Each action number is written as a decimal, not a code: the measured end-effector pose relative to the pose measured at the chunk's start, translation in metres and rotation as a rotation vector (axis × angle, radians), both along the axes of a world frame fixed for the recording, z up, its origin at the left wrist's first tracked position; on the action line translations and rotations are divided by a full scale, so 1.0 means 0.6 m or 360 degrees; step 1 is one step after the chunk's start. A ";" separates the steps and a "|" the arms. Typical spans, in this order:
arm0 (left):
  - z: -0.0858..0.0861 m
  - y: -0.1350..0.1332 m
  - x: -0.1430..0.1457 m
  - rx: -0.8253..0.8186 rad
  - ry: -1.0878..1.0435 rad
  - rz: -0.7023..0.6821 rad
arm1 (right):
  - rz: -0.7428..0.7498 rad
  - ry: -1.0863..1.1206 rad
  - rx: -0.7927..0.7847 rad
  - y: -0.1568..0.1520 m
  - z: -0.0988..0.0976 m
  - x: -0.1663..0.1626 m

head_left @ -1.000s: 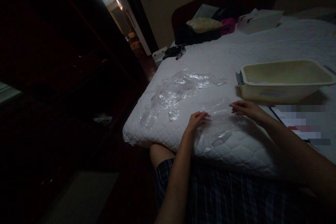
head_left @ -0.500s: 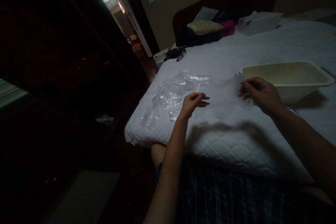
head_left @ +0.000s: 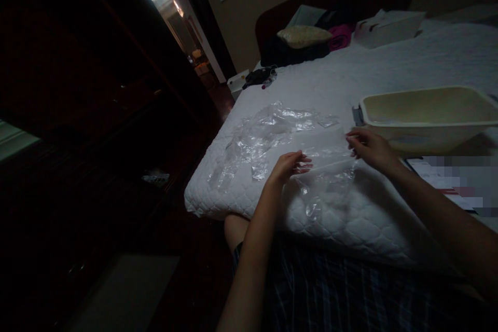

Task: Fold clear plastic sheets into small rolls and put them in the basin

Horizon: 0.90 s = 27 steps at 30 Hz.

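I see the right hand (head_left: 369, 148) has come lower; it and the left hand (head_left: 287, 165) pinch clear plastic (head_left: 327, 165) in closed grip, spread between them.

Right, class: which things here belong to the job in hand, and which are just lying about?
In the job:
clear film, held between left hand and right hand
film pile, probably, as it looks like similar stuff

Apparently just lying about:
tub, untouched
pillow
pink cloth
white box beside the cloth
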<state>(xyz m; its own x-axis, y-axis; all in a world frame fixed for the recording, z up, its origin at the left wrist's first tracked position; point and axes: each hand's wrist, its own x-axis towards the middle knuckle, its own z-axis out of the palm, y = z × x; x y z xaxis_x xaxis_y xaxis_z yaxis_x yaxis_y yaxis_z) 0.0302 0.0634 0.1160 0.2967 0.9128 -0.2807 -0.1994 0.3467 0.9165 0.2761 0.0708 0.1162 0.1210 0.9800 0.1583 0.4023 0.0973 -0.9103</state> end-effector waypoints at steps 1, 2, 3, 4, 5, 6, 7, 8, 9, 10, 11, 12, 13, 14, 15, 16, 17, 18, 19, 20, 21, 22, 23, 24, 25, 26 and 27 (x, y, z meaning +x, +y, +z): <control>-0.018 0.003 -0.003 -0.0037 0.0027 0.0046 | 0.0002 -0.0022 -0.0056 0.005 -0.022 -0.002; -0.036 0.006 -0.005 -0.0070 0.0052 0.0087 | 0.0014 -0.0055 -0.0076 0.010 -0.044 -0.004; -0.053 0.008 -0.008 -0.0104 0.0077 0.0105 | 0.0016 -0.0090 -0.0085 0.014 -0.064 -0.006; -0.068 0.011 -0.010 -0.0125 0.0093 0.0146 | 0.0005 -0.0111 -0.0090 0.018 -0.081 -0.009; -0.082 0.014 -0.012 -0.0130 0.0103 0.0187 | -0.0014 -0.0125 -0.0088 0.021 -0.096 -0.012; -0.094 0.017 -0.014 -0.0126 0.0108 0.0223 | -0.0042 -0.0133 -0.0085 0.024 -0.108 -0.015; -0.103 0.020 -0.015 -0.0096 0.0109 0.0277 | -0.0071 -0.0135 -0.0085 0.027 -0.119 -0.018; -0.111 0.023 -0.017 -0.0055 0.0127 0.0331 | -0.0098 -0.0138 -0.0086 0.030 -0.127 -0.022; -0.116 0.025 -0.019 -0.0003 0.0175 0.0376 | -0.0116 -0.0147 -0.0087 0.034 -0.133 -0.025; -0.119 0.026 -0.021 0.0071 0.0262 0.0424 | -0.0124 -0.0170 -0.0082 0.037 -0.137 -0.028; -0.121 0.026 -0.024 0.0168 0.0385 0.0470 | -0.0125 -0.0220 -0.0068 0.041 -0.140 -0.030; -0.121 0.026 -0.025 0.0287 0.0526 0.0509 | -0.0117 -0.0302 -0.0048 0.044 -0.141 -0.032; -0.120 0.024 -0.027 0.0428 0.0659 0.0542 | -0.0109 -0.0419 -0.0022 0.047 -0.142 -0.035; -0.119 0.022 -0.028 0.0591 0.0760 0.0562 | -0.0100 -0.0563 0.0009 0.049 -0.142 -0.037; -0.119 0.019 -0.029 0.0761 0.0825 0.0557 | -0.0083 -0.0722 0.0046 0.050 -0.141 -0.040; -0.120 0.017 -0.029 0.0917 0.0865 0.0508 | -0.0062 -0.0877 0.0088 0.050 -0.140 -0.043; -0.122 0.015 -0.029 0.1050 0.0897 0.0412 | -0.0037 -0.1018 0.0128 0.049 -0.139 -0.047; -0.126 0.013 -0.030 0.1154 0.0932 0.0295 | -0.0012 -0.1141 0.0162 0.047 -0.138 -0.050; -0.132 0.012 -0.030 0.1226 0.0975 0.0184 | 0.0011 -0.1243 0.0185 0.046 -0.138 -0.052; -0.138 0.011 -0.031 0.1267 0.1019 0.0096 | 0.0030 -0.1322 0.0189 0.044 -0.139 -0.052; -0.146 0.011 -0.033 0.1285 0.1054 0.0043 | 0.0041 -0.1375 0.0174 0.044 -0.140 -0.051; -0.154 0.010 -0.035 0.1290 0.1076 0.0022 | 0.0043 -0.1395 0.0144 0.044 -0.142 -0.047; -0.161 0.010 -0.036 0.1292 0.1089 0.0023 | 0.0032 -0.1375 0.0103 0.046 -0.143 -0.041; -0.167 0.010 -0.038 0.1297 0.1096 0.0031 | 0.0001 -0.1317 0.0056 0.048 -0.143 -0.034; -0.172 0.010 -0.039 0.1307 0.1099 0.0038 | -0.0046 -0.1238 0.0008 0.051 -0.143 -0.025; -0.176 0.009 -0.039 0.1320 0.1104 0.0044 | -0.0104 -0.1155 -0.0029 0.054 -0.140 -0.018; -0.179 0.009 -0.039 0.1334 0.1113 0.0051 | -0.0149 -0.1094 -0.0036 0.057 -0.136 -0.013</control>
<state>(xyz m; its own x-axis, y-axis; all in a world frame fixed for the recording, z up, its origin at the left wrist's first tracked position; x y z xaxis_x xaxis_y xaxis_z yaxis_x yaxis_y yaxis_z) 0.0069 0.0689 0.0087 0.2864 0.8970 0.3368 0.4597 -0.4370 0.7731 0.2682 0.1052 0.0344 0.0848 0.9743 0.2087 0.8941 0.0180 -0.4475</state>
